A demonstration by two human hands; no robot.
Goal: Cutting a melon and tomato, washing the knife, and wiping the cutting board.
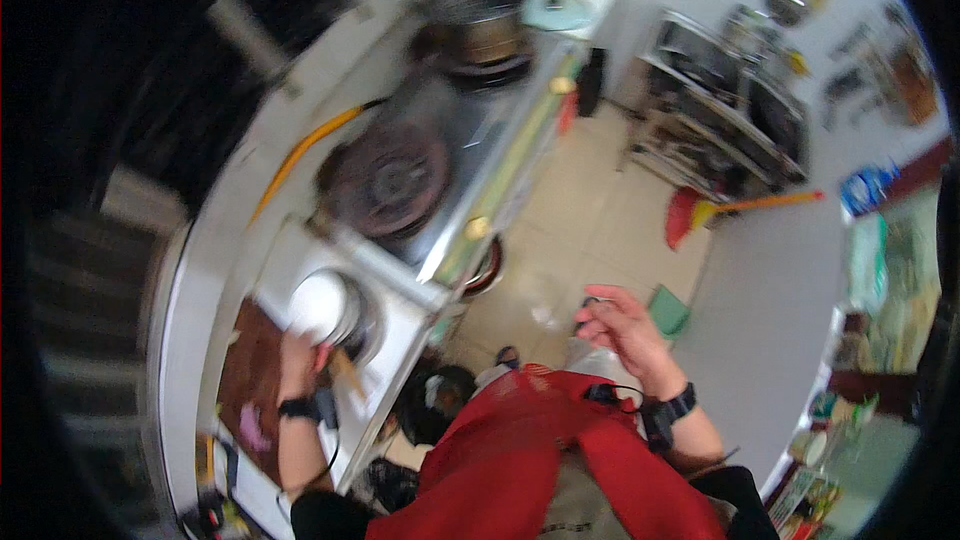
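Observation:
My left hand (300, 361) is over the left counter, its fingers at the lower edge of a white bowl (319, 306), which it appears to grip. Beneath and beside the bowl is a round metal vessel (369, 326), blurred and partly hidden. A wooden handle (349, 375) lies close to the thumb. My right hand (621, 330) hangs in front of the red apron (495, 450), above the floor, with its fingers bent. Something small and dark shows at its fingertips; blur hides whether the hand holds it. Both wrists wear dark straps.
A brown board (255, 367) with a pink item lies left of the bowl. Farther along stand a gas stove (390, 176), a dark pot (480, 19) and a glass lid (556, 11). Across the tiled floor (555, 240) are a metal sink unit (712, 97) and a red dustpan (681, 217).

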